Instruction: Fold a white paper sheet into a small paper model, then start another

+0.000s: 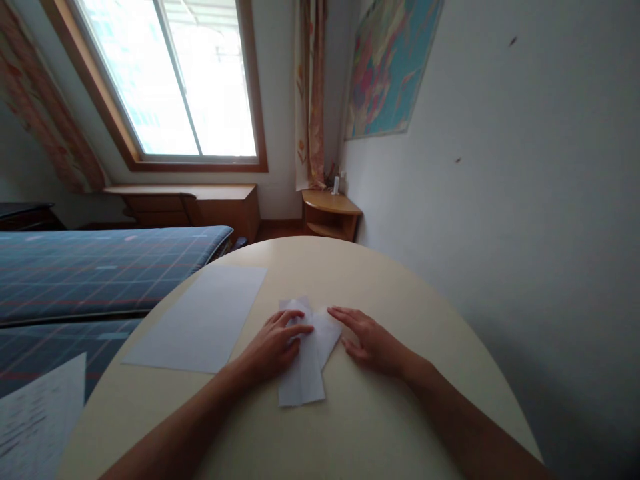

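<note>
A folded piece of white paper [303, 383] lies on the round cream table [400, 413]. It has a long upright strip, and a pointed flap [327, 339] sticks out to its right. My left hand [281, 340] rests on the strip with its fingers apart, covering part of the paper's left side. At the flap's right edge, my right hand [367, 340] has its fingers stretched out, with the index fingertip touching the flap's upper corner. Neither hand grips anything. The folds beneath my left fingers are hidden.
A flat sheet of white paper [200, 323] lies on the table's left side. At the lower left is a sheet with writing [43, 420]. Beyond the table are a blue plaid mattress [110, 270], a wooden corner shelf [330, 202] and a desk [225, 193]. A wall [540, 220] stands on the right.
</note>
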The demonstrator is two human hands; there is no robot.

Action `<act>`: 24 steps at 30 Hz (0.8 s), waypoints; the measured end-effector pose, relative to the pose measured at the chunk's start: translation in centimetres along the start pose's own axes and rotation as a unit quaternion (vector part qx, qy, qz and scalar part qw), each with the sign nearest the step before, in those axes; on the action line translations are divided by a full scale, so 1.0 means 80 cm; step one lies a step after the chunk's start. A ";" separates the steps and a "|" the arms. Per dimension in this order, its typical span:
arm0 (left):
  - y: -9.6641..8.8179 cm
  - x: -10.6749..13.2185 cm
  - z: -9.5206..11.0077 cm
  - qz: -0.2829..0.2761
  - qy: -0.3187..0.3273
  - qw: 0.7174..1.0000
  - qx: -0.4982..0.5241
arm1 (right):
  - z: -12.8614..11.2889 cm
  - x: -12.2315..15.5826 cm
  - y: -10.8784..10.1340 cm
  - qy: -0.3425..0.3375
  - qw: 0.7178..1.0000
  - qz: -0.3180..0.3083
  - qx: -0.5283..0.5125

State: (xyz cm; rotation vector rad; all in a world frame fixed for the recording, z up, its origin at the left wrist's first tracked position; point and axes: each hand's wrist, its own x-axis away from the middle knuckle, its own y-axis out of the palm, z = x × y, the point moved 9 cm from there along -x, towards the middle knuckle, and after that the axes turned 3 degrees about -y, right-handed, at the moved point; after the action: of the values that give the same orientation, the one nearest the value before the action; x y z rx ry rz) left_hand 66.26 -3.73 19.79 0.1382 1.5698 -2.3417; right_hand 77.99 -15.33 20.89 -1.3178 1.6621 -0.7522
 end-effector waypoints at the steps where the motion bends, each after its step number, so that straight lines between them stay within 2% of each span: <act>1: 0.000 0.001 0.003 -0.007 0.013 1.000 0.009 | 0.000 0.000 0.000 -0.006 1.000 0.001 -0.011; 5: -0.001 0.003 0.005 -0.004 0.025 0.999 0.039 | -0.010 0.000 -0.002 -0.043 0.998 -0.010 -0.051; 8: -0.002 0.003 0.006 -0.001 0.022 0.999 0.042 | -0.012 0.000 -0.005 -0.044 0.997 -0.017 -0.066; 14: -0.008 0.004 0.024 0.001 0.044 0.999 0.033 | -0.023 -0.001 -0.012 -0.069 0.992 -0.017 -0.108; 17: -0.009 0.008 0.033 -0.016 0.053 0.998 0.032 | -0.027 -0.001 -0.010 -0.077 0.986 -0.020 -0.143; 20: -0.008 0.012 0.045 -0.040 0.072 0.996 0.035 | -0.025 -0.003 -0.009 -0.071 0.988 0.007 -0.137; 24: -0.009 0.017 0.060 -0.055 0.083 0.995 0.030 | -0.025 -0.004 -0.015 -0.068 0.993 0.054 -0.078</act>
State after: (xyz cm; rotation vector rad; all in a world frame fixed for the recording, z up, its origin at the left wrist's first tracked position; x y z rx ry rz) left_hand 65.21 -8.18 21.98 0.2733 1.6211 -2.5209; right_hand 76.76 -15.43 22.90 -1.3447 1.6945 -0.4664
